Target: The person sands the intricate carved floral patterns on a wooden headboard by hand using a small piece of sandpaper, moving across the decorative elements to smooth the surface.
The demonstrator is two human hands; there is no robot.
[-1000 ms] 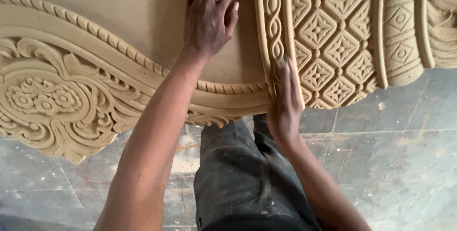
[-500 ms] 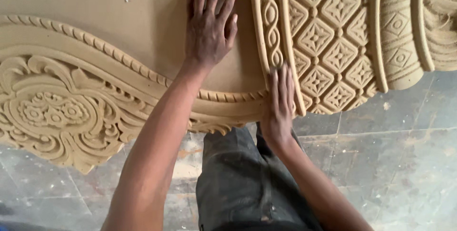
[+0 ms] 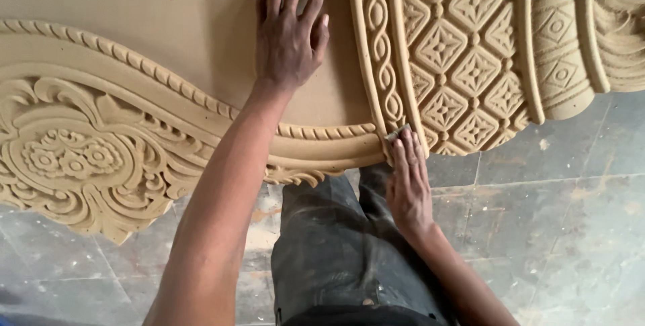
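While flat, two hands: left hand (image 3: 290, 34), right hand (image 3: 408, 181), one carved panel (image 3: 161, 64).

Grey tiled floor (image 3: 571, 232) and dusty dark trousers (image 3: 336, 259).

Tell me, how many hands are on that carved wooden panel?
2. The left hand lies flat on the panel's smooth part; the right hand presses a small sanding pad against its lower edge.
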